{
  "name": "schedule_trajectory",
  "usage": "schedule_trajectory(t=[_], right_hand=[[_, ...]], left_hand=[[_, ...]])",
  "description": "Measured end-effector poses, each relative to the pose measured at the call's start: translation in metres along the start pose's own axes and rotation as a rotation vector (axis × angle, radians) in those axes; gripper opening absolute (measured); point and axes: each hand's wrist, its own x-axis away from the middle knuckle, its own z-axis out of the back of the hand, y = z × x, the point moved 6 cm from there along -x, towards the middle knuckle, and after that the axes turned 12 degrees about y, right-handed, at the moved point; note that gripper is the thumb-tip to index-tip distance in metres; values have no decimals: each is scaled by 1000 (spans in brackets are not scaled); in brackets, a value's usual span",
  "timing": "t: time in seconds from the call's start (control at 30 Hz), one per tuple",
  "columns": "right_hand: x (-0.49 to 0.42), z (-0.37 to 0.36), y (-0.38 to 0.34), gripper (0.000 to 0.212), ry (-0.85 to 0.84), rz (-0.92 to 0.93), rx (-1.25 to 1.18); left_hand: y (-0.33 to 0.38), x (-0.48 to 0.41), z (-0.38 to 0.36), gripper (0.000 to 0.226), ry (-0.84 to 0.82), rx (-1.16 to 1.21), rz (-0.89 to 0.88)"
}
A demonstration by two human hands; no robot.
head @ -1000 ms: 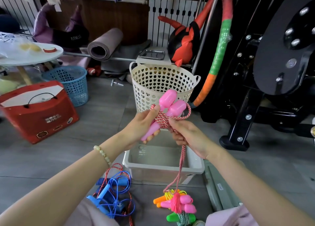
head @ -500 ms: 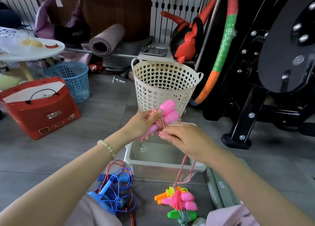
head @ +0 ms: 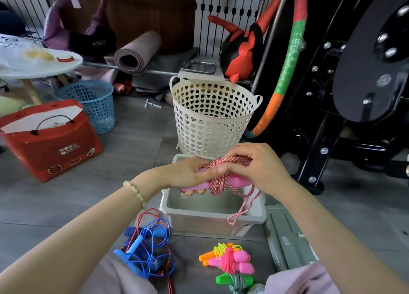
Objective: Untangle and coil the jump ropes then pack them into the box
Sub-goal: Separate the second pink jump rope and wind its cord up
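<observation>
At the far left a red box [head: 51,138] sat on the floor, with a blue basket [head: 93,103] just behind it. Nearer the person, a tangled blue jump rope [head: 146,249] lay on the floor beside the left knee. The left hand [head: 188,174] was clamped round the pink handles [head: 236,180], fingers curled beneath them, holding them crosswise above the clear box [head: 199,225]. The red-and-white rope [head: 219,185] was wound several turns round the handles' middle, and its loose tail drooped over the box's front rim. A cream basket [head: 210,116] stood just behind the box. On the floor in front of the box lay a coiled bundle [head: 230,262] of ropes with orange, pink and green handles. The right hand [head: 259,167], touching the left, was closed on the rope, its thumb on the wraps and its fingers curled over the upper strands. A flat grey plastic piece [head: 287,238] lay just right of the box.
</observation>
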Motion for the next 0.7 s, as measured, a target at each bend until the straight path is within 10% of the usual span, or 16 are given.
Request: schedule_trajectory(t=[0.43, 0.7], right_hand=[[26, -34, 8, 9, -564, -557, -740], [20, -18, -1, 90, -560, -594, -899]], left_hand=[[15, 16, -14, 54, -106, -171, -102], [17, 18, 0, 58, -99, 257, 22]])
